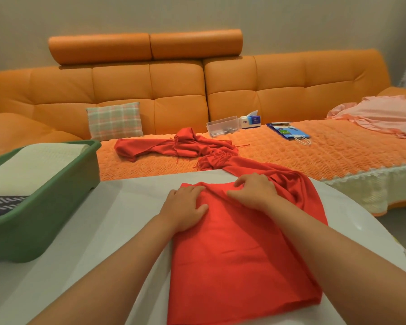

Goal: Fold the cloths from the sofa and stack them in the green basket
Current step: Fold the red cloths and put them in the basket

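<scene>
The red cloth (239,254) lies partly folded on the white table (117,231), its loose end trailing back onto the sofa (291,90). The left hand (185,208) presses flat on the fold's far left corner, fingers straight; the right hand (256,192) rests on the bunched part with bent fingers, and whether it pinches the fabric cannot be told. The green basket (45,231) at the table's left holds a folded cream cloth (33,167); a pink cloth (384,113) lies on the sofa's right end

Red scarf (239,249), green basket (56,207), orange sofa (174,90), plaid pillow (115,120).
</scene>
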Available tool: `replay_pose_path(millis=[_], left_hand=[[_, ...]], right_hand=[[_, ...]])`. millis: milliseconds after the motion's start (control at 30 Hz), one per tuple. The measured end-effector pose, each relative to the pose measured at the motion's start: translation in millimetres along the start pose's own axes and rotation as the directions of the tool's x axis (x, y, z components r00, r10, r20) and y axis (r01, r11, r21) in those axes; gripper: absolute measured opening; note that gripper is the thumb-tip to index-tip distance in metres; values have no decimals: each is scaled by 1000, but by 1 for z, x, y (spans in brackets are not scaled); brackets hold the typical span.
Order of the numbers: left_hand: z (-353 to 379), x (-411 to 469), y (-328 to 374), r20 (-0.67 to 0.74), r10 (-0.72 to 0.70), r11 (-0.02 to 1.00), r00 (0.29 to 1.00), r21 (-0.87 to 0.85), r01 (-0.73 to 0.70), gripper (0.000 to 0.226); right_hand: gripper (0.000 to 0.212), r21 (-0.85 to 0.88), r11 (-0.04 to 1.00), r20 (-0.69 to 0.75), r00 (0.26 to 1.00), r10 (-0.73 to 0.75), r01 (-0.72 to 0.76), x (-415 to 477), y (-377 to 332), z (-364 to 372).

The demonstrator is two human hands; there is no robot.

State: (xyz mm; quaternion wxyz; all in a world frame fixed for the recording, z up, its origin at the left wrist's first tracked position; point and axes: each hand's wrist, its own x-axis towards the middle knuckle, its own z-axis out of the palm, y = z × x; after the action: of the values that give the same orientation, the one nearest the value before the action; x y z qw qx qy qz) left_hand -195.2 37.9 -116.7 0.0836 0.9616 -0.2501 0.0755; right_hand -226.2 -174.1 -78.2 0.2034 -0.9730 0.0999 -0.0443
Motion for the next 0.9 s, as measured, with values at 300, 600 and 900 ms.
replay_pose_path(millis=[300,600,900], left_hand=[[-20,60,4,134,233,956,963,-215,-202,70],[-46,95,-14,350,50,971,935,203,-128,18],[-16,86,-41,-19,-165,974,986,156,166,63]], right_hand=[[27,-237,877,67,908,-414,417,14,-1,-2],[31,67,983,-217,964,-151,169,38,23,-5],[38,-470,866,-359,860,-363,170,62,31,20]])
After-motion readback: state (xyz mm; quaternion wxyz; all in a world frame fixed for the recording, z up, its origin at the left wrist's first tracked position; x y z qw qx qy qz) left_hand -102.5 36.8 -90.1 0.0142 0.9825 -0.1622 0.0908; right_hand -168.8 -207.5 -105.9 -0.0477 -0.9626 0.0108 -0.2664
